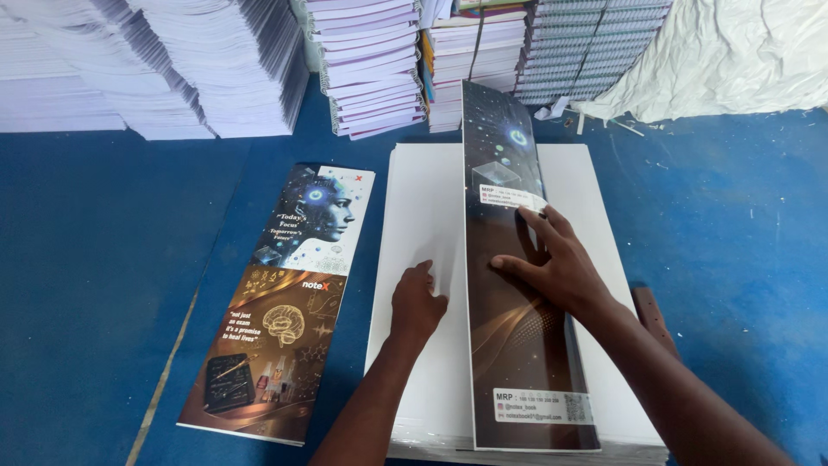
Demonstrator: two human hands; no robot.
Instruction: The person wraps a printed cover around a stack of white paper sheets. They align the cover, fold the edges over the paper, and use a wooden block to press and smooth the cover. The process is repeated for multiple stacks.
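Bare blue floor [95,285] open from 7 to 10 o'clock and again at 3 o'clock; printed cover strip [280,302] lies flat at 9; paper stacks [172,60] wall off 10 to 1; crumpled white sheet [742,52] blocks 2; brown wooden piece [651,315] just right of white sheet pile [414,207].

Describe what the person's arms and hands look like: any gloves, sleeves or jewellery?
Both hands are bare: the left hand and the right hand show no gloves, rings or bands. Both forearms are uncovered as far as the picture reaches, with no sleeve, watch or bracelet in view.
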